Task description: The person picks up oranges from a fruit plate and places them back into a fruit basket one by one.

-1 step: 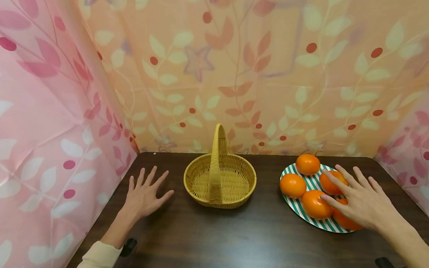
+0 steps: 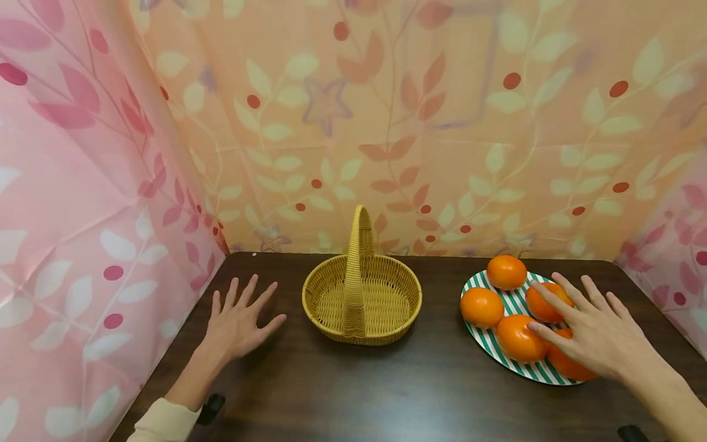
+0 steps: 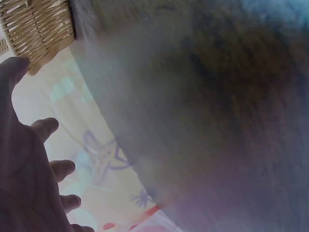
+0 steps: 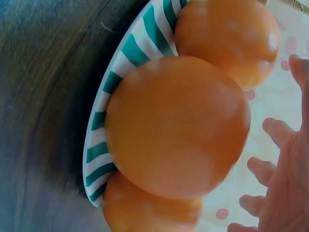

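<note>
My left hand (image 2: 237,325) is spread over the table at the left, fingers apart, holding nothing. To its right stands a yellow wicker basket (image 2: 320,325) with a tall arched handle; nothing lies inside it. The basket's side (image 3: 41,29) also shows in the left wrist view. Over the right side of a plate (image 2: 479,279) with green and white stripes, my right hand (image 2: 602,334) hovers with spread fingers. Several smooth oranges (image 2: 521,339) lie on that plate, some partly hidden by the hand. In the right wrist view, a large orange (image 4: 176,128) sits near the fingers, which grip nothing.
The dark brown table (image 2: 386,393) carries the basket in the middle and the plate at the right. A patterned yellow cloth (image 2: 458,153) hangs along the back edge, and a pink cloth (image 2: 83,202) closes off the left side.
</note>
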A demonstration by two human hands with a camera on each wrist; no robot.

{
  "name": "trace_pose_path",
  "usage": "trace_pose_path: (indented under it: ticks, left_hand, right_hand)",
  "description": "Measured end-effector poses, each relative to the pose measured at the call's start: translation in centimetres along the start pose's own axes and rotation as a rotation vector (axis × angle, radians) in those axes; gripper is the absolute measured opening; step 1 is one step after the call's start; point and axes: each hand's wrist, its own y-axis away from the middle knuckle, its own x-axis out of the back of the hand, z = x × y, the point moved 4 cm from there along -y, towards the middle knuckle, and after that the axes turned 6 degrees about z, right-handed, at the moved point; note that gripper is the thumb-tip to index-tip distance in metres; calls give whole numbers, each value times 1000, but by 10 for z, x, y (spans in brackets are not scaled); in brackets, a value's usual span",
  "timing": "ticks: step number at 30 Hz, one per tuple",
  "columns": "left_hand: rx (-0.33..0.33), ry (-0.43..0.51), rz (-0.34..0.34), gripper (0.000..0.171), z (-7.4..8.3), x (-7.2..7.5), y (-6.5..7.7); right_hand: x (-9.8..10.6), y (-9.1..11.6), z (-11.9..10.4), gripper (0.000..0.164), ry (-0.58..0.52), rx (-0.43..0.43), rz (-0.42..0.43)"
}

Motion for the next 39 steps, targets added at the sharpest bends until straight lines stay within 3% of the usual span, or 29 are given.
trace_pose_path:
  ticks: [4, 7, 11, 15, 18, 21, 25, 28, 39]
  left_hand:
    - [1, 29, -3, 83, -1, 1, -3]
    - [-15, 107, -11, 83, -1, 1, -8]
    - [-63, 381, -28, 77, 1, -1, -14]
    - [-92, 653, -44, 64, 6, -5, -20]
    - [-84, 757, -42, 54, 8, -7, -24]
    - [-89, 836, -42, 49, 14, -10, -29]
    - [-145, 905, -65, 52, 27, -14, -37]
    - [-166, 920, -87, 55, 34, -18, -41]
    - [-139, 932, -99, 57, 33, -24, -42]
  right_hand:
    - [3, -3, 1, 85, -5, -3, 13]
    - [10, -7, 1, 83, -47, 10, 28]
    - [22, -12, 0, 78, -243, 39, 85]
    - [34, -16, -2, 65, -440, 62, 240]
    - [40, -16, -2, 53, -519, 74, 340]
    - [42, -15, 1, 41, -600, 28, 342]
    - [40, -7, 9, 30, -634, -82, 294]
    - [37, 3, 15, 28, -629, -118, 288]
    - [24, 37, 33, 53, -613, -10, 399]
